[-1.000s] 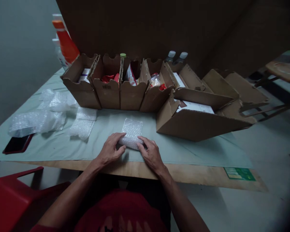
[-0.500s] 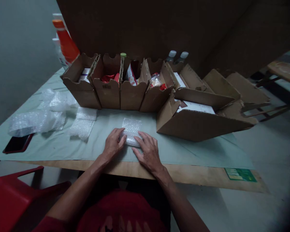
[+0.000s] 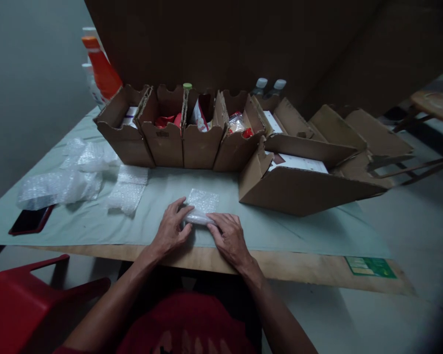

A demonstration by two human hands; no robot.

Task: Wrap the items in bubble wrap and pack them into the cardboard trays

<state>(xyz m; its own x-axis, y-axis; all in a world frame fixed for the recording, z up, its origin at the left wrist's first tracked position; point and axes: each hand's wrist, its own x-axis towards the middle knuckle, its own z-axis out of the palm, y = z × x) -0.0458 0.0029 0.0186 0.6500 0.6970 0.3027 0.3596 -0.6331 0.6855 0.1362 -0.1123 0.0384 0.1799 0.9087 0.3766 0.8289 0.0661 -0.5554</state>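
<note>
Head view: both hands, left hand [image 3: 171,227] and right hand [image 3: 229,237], press curled fingers onto the near end of a bubble wrap piece [image 3: 202,206] lying on the worktop [image 3: 96,223] (something seems rolled inside). Rolling evenly, thumbs tucked beneath, should keep it tight.

Row of cardboard bins [image 3: 177,142] is sitting along the back, orange bottle [image 3: 102,71] standing behind, phone [image 3: 30,221] lying far left near loose bubble wrap [image 3: 64,182], red chair [image 3: 25,300] poking in below.
</note>
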